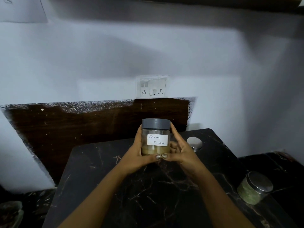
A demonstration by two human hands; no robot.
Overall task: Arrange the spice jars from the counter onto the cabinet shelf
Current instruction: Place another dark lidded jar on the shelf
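A pale wall (115, 55) is filling the far side of the scene, with a dark wooden panel (82, 125) running along its foot, its upper edge speckled with white. A black marble counter (131, 186) with light veins is stretching from the panel toward the near edge.

Both forearms are reaching in from the near side. The left hand (138, 155) and the right hand (179, 152) are clasping a clear jar (156, 137) between them, fingers curled round its sides and thumbs meeting at its near base. The jar is standing upright over the far middle of the counter, in front of the panel. It is wearing a grey lid (156, 123) and a white label (157, 139) reading "Garam Masala", and is holding a tan powder filling only its lowest part. Whether its base is touching the counter is hard to tell.

Near the right edge, a jar with a steel lid (253, 189) is showing green contents. A second steel-lidded jar (195, 143) is standing just beyond the right hand, which is hiding most of its body, so its contents are not showing.

A white socket plate (152, 87) is sitting on the wall above the panel.

At the near left corner, a bowl (9, 213) is being cut off by the frame, its dark contents too dim to name.
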